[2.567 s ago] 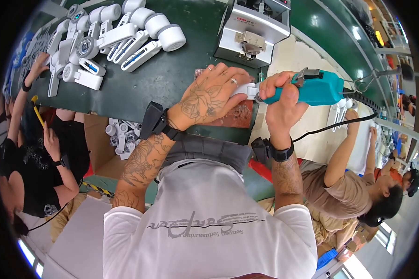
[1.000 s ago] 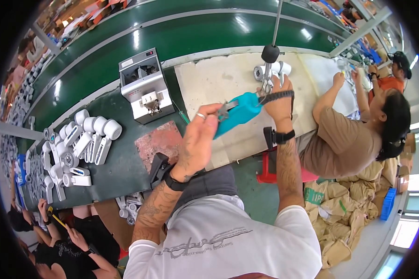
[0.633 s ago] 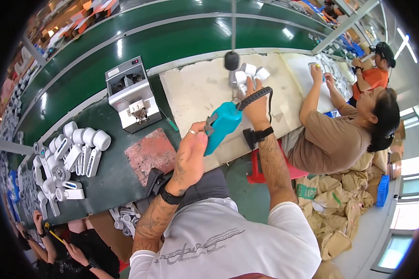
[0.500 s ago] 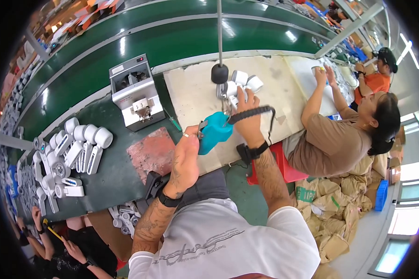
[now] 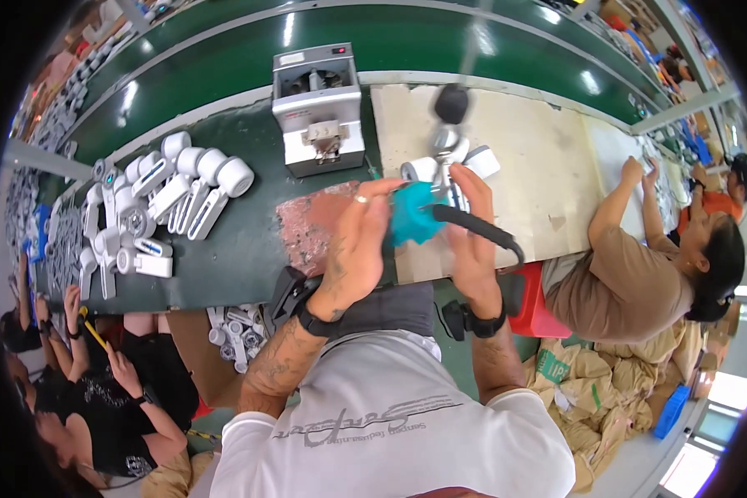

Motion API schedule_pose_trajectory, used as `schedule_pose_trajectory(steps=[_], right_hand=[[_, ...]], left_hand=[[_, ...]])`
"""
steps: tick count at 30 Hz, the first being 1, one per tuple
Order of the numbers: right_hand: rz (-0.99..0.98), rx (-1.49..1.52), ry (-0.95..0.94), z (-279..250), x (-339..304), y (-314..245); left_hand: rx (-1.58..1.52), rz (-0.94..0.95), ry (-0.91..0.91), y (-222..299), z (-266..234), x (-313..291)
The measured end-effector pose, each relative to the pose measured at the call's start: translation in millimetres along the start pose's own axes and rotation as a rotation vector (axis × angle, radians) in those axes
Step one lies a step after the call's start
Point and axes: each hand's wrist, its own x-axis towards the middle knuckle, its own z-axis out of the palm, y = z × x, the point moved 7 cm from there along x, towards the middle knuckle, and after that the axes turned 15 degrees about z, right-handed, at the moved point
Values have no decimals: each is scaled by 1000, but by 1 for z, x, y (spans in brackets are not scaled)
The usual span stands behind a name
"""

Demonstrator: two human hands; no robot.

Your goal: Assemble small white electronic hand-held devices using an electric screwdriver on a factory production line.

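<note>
A teal-covered tool (image 5: 413,214) with a thick black cord (image 5: 477,227) hangs between my hands, below a blurred black weight (image 5: 451,104). My left hand (image 5: 358,245) is at the tool's left side, fingers stretched and their tips near its upper edge. On the other side, my right hand (image 5: 475,249) points its straight fingers away from me, beside a white plastic part partly covered by the tool and fingers. The cord crosses in front of this hand and hides its thumb. White cylindrical parts (image 5: 480,163) lie just beyond on the beige board.
A grey metal machine (image 5: 322,112) stands at the back of the bench, with a worn red mat (image 5: 315,224) before it. White handheld fans (image 5: 170,191) are heaped at left. A co-worker (image 5: 647,249) sits at right by a red stool (image 5: 535,307); others work at left.
The whole view has shifted, so the bench appears further right and higher. My right hand has come back from the white parts to beside the teal tool. The black weight now looks blurred.
</note>
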Motion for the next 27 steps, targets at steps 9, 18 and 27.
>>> schedule_pose_trajectory(steps=[9, 18, 27], right_hand=[[124, 449, -68, 4, -4, -21], [263, 481, 213, -24, -27, -1], [208, 478, 230, -16, -32, 1]], left_hand=[[560, 94, -247, -31, 14, 20], [1057, 486, -444, -70, 64, -5], [1229, 284, -512, -7, 12, -8]])
